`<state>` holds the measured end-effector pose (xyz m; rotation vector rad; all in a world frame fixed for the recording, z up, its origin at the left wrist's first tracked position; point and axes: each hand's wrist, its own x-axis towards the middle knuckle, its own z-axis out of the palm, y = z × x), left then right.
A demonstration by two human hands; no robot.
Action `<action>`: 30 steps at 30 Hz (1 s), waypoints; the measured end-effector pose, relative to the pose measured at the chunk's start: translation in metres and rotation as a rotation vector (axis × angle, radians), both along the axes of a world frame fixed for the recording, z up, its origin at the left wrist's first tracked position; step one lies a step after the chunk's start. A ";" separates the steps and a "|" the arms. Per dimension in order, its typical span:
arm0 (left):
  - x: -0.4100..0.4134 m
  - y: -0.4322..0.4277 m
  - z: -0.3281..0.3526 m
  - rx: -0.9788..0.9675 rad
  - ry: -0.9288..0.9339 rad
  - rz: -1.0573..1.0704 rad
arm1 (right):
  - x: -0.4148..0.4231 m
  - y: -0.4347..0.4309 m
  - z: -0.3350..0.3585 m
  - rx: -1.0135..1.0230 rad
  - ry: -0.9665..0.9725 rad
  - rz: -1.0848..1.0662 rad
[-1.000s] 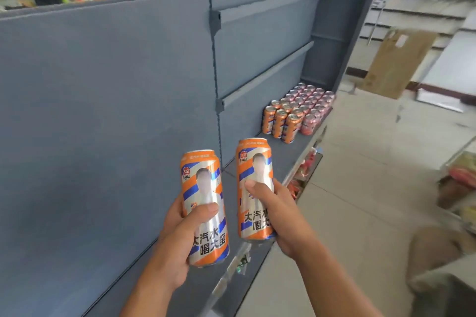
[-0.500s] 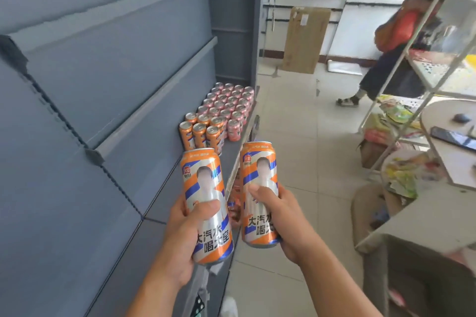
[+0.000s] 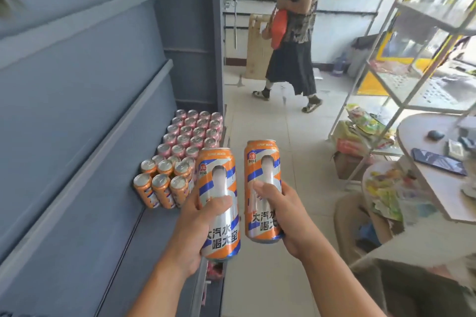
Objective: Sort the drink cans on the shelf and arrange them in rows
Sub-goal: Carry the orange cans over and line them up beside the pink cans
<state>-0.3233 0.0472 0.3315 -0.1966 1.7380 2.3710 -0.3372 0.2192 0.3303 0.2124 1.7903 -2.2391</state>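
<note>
My left hand point(image 3: 198, 224) grips a tall orange, blue and silver drink can point(image 3: 219, 177) upright. My right hand point(image 3: 286, 213) holds a second identical can point(image 3: 261, 162) beside it, the two cans a little apart. Both hang in front of the grey shelf point(image 3: 144, 237). On that shelf, ahead and to the left, stand rows of orange cans point(image 3: 161, 184). Behind them are several rows of pink cans point(image 3: 192, 128) reaching to the shelf's far end.
A person point(image 3: 293, 33) with an orange bag walks across the tiled aisle ahead. To the right stand a white wire rack point(image 3: 386, 54) with snack packets and a round table point(image 3: 422, 170) holding a phone. A lower shelf lies under my hands.
The view has swung right and closer along the shelf; the stocked cans now sit just beyond my hands. Both hands still hold their cans. A person has come into view.
</note>
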 end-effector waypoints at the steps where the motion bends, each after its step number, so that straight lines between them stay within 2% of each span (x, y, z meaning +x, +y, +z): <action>1: -0.014 0.002 -0.001 -0.003 0.002 0.004 | -0.014 0.002 -0.001 -0.002 0.007 -0.005; 9: -0.129 0.043 -0.015 -0.010 -0.024 0.045 | -0.137 0.043 -0.014 -0.005 0.014 0.081; 16: -0.208 0.084 -0.017 0.021 -0.055 0.185 | -0.242 0.071 -0.016 0.030 -0.036 0.244; 22: -0.243 0.066 -0.028 0.055 -0.099 0.328 | -0.305 0.042 -0.030 0.043 -0.105 0.391; 30: -0.259 0.007 -0.071 0.085 -0.186 0.509 | -0.362 -0.037 -0.064 0.074 -0.182 0.627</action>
